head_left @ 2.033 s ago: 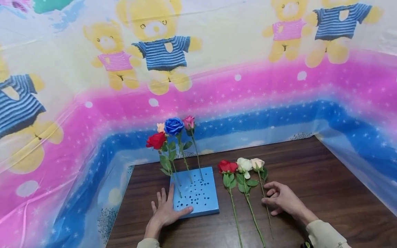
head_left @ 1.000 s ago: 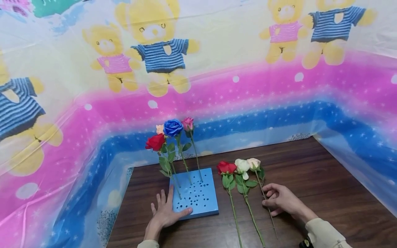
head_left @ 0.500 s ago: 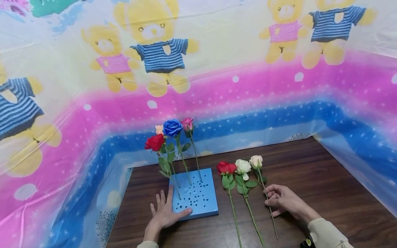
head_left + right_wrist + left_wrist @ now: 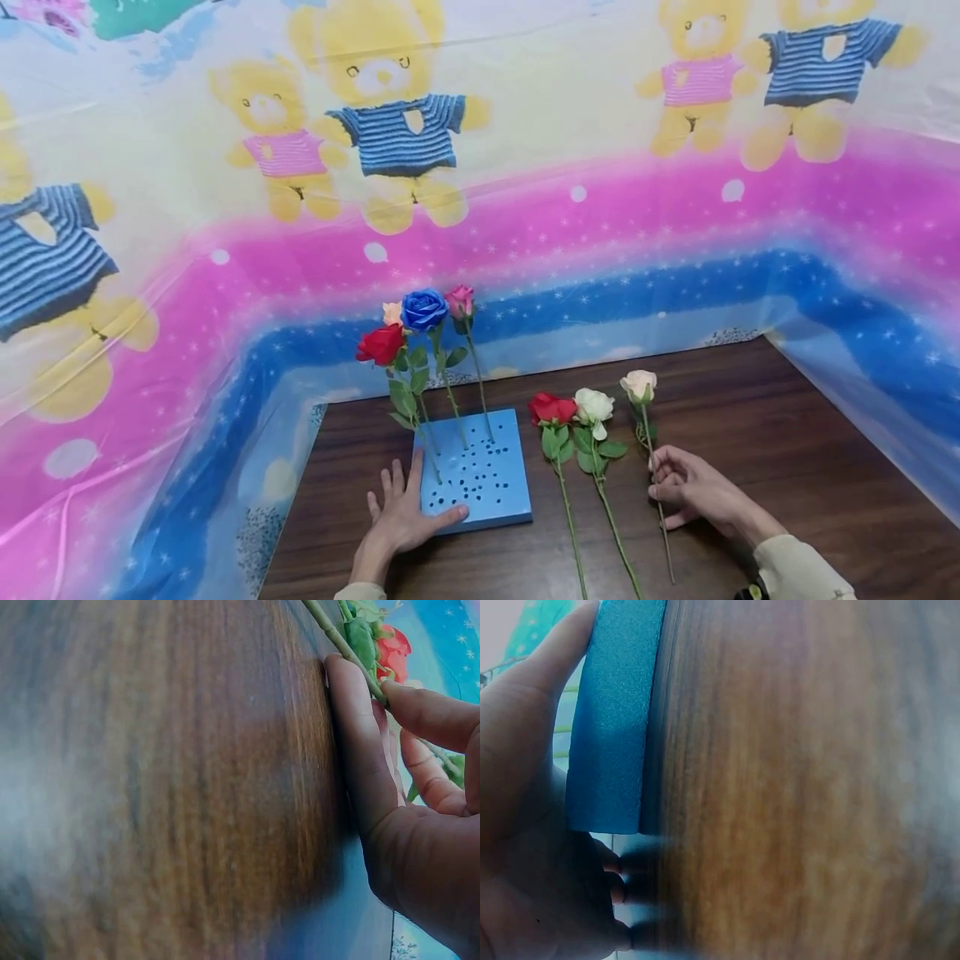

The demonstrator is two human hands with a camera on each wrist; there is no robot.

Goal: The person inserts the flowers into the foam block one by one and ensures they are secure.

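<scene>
In the head view my left hand (image 4: 403, 518) lies spread at the left front corner of a blue foam block (image 4: 516, 498) full of small holes, thumb and forefinger against it. The left wrist view shows the thumb along the block's side (image 4: 615, 742). Upright in the block stand a red rose (image 4: 379, 344), a blue rose (image 4: 425, 309), a pink rose (image 4: 461, 302) and a peach rose (image 4: 392, 313) partly hidden behind them. My right hand (image 4: 701, 493) pinches the stem of a cream rose (image 4: 639, 386) between thumb and fingers, close over the table.
A second red rose (image 4: 552, 408) and a white rose (image 4: 594, 406) lie side by side on the dark wooden table (image 4: 720, 400), between block and right hand. Behind rises a curtain (image 4: 525, 217) printed with teddy bears, meeting the table's back and side edges.
My right hand has closed on the cream rose's stem and shifted it slightly right, its bloom now apart from the white rose. The left hand has stayed at the block.
</scene>
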